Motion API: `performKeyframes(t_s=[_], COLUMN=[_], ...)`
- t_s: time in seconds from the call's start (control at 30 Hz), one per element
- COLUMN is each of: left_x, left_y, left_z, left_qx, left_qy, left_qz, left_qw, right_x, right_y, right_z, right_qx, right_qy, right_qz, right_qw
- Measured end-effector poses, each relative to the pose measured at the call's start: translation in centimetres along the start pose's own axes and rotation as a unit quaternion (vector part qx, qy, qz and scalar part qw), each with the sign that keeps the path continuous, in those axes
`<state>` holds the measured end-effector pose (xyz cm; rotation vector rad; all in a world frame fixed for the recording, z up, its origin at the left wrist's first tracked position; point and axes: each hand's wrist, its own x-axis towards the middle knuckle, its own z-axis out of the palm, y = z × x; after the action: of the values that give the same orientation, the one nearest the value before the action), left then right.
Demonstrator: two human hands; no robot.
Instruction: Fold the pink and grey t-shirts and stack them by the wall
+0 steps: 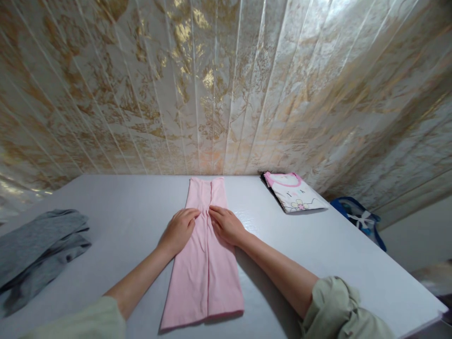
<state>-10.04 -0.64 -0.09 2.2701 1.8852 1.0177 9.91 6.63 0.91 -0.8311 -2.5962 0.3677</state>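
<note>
Pink garment (197, 268) under left hand (180, 230), right hand (228, 226).

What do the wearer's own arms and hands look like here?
The left hand and right hand are bare, with no gloves or watch visible. Pale green sleeves leave both forearms uncovered; the right one is bunched in thick folds.

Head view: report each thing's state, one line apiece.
Long pink cloth garment: laid out, creased.
Left hand: on the pink garment, fingers bent.
Right hand: on it too, fingers bent.
Grey cloth: loosely folded.
White printed shirt with pink collar: folded.
Pale gold-patterned curtain: hanging, pleated.
Blue-edged bag: open or closed, cannot tell.
</note>
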Motion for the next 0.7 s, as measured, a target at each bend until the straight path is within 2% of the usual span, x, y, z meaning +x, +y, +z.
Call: performKeyframes(t_s=[0.13,0.23,0.5,0.6,0.7], left_x=[0.4,-0.1,-5.8,-6.5,-6.6], left_y=[-0.1,0.4,5.2,6.4,6.9], left_z=[0.3,0.0,-3.4,-4.2,-4.7], left_qx=[-0.016,-0.003,0.014,-0.008,-0.006], left_qy=[-0.05,-0.061,-0.126,-0.166,-0.178], left_qz=[0.025,0.025,0.05,0.02,-0.001], left_qw=[0.998,0.998,0.991,0.986,0.984], right_x=[-0.6,-1.7,-8.2,-8.6,-8.2], right_y=[-0.5,-1.3,-3.7,-4.4,-5.0], right_z=[0.2,-0.1,-2.5,-3.1,-3.1], right_qx=[-0.066,-0.079,-0.033,-0.026,-0.027], right_qy=[-0.036,-0.062,-0.067,-0.059,-0.058], right_qz=[0.005,0.009,-0.053,-0.051,-0.063], right_qw=[0.997,0.995,0.996,0.997,0.996])
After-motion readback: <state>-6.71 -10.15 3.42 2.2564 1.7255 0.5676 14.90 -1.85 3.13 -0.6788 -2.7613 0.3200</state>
